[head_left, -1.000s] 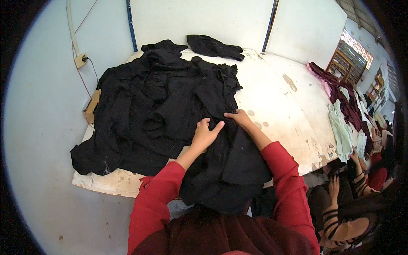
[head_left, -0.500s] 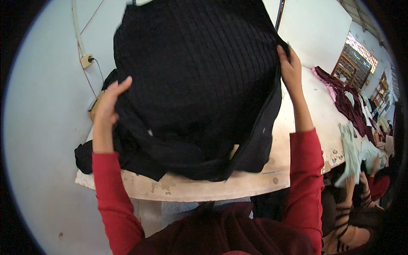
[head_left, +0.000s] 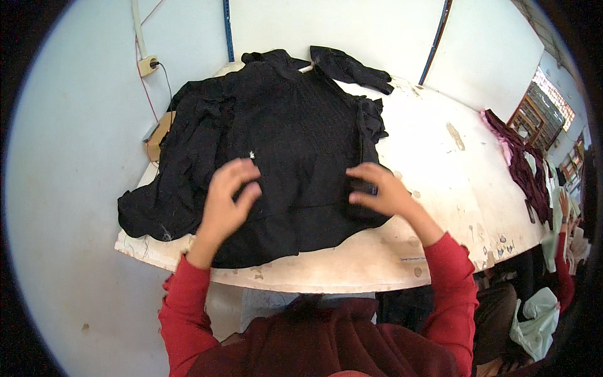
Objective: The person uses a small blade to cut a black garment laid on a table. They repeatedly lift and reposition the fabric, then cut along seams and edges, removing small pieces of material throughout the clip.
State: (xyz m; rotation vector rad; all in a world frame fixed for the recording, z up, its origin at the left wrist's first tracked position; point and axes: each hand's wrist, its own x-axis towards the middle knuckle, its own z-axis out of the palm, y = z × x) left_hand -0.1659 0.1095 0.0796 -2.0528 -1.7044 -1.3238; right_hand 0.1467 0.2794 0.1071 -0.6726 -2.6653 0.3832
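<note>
On the desk (head_left: 433,182), a black garment (head_left: 301,182) lies spread. Over its lower half, the left hand (head_left: 227,200) and right hand (head_left: 386,191) face each other, fingers parted and curved.

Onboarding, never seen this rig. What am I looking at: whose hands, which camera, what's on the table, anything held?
No robot: a person's bare left hand and right hand, in red sleeves. The view is from the left of two fisheye cameras on their head, looking down, so edges bend. On the pale table lies a black garment with rumpled black cloth to its left and another black piece beyond. Both hands are open over the garment, neither gripping it; contact is unclear.
</note>
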